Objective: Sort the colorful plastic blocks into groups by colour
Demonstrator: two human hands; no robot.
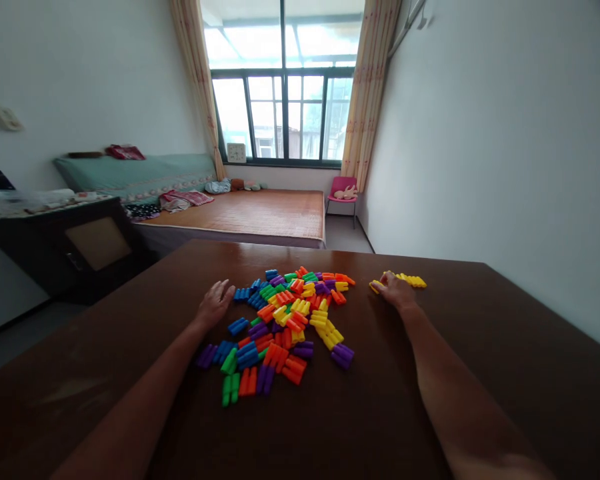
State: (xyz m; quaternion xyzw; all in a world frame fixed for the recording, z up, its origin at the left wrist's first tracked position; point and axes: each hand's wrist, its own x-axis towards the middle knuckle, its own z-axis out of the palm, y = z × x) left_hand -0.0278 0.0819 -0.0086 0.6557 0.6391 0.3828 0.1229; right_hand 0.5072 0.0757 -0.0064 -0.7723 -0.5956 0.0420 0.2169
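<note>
A loose heap of plastic building pieces point(283, 297) in blue, green, orange, purple and yellow lies in the middle of the brown table point(370, 413). My left hand point(216, 303) rests at the heap's left edge, fingers stretched toward the blue pieces point(241, 295), holding nothing that I can see. Off to the right, my right hand point(396, 291) has its fingers closed on a yellow building piece point(375, 287) at the tabletop. More yellow pieces point(414, 281) lie in a row just beyond that hand, which partly hides them.
Past the table's far edge stands a bed point(260, 210) with a woven mat and clothes on it. A pink chair point(343, 190) holds a doll near the right wall. A dark cabinet point(97, 243) stands on the left. Curtains point(373, 87) frame the window.
</note>
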